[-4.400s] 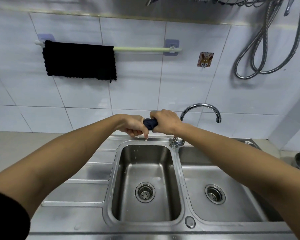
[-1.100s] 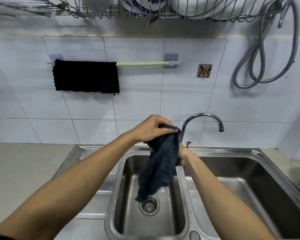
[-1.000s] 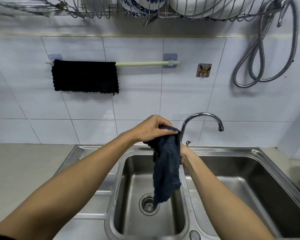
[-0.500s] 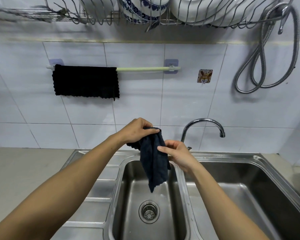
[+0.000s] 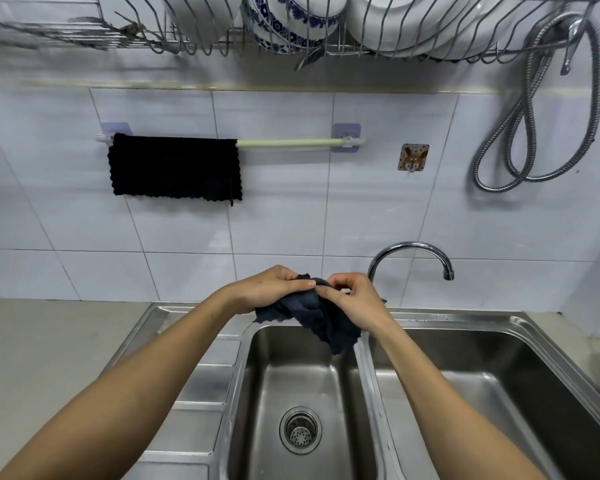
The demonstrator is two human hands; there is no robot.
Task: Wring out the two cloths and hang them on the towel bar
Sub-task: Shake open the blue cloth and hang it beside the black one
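**One cloth is up, one is in your hands**

Your fingers (image 5: 300, 284) are curled and pinching the top edge of the crumpled dark blue cloth (image 5: 314, 315). Your left hand (image 5: 271, 289) grips it from the left. Your right hand (image 5: 352, 301) pinches it from the right, thumb and fingertips close together. The two hands almost touch. The cloth hangs down in a bunch below them, over the back of the left bowl of the shiny steel double sink (image 5: 426, 318).

It looks like you are finding the edges so you can open the cloth out flat. No drips show under it, so the squeezing part seems done, but you cannot be sure from here.

Up on the white tile wall, the flat black cloth (image 5: 175, 168) is hung over the left part of the thin pale green towel bar (image 5: 288, 143). So one cloth is done. The right part of the bar is bare, and that is likely where the blue one goes.

What is left: spread the blue cloth, lift it up, and drape it over the bar.

There are no words to read. The small square sticker hook (image 5: 413, 157) shows only a cartoon animal.
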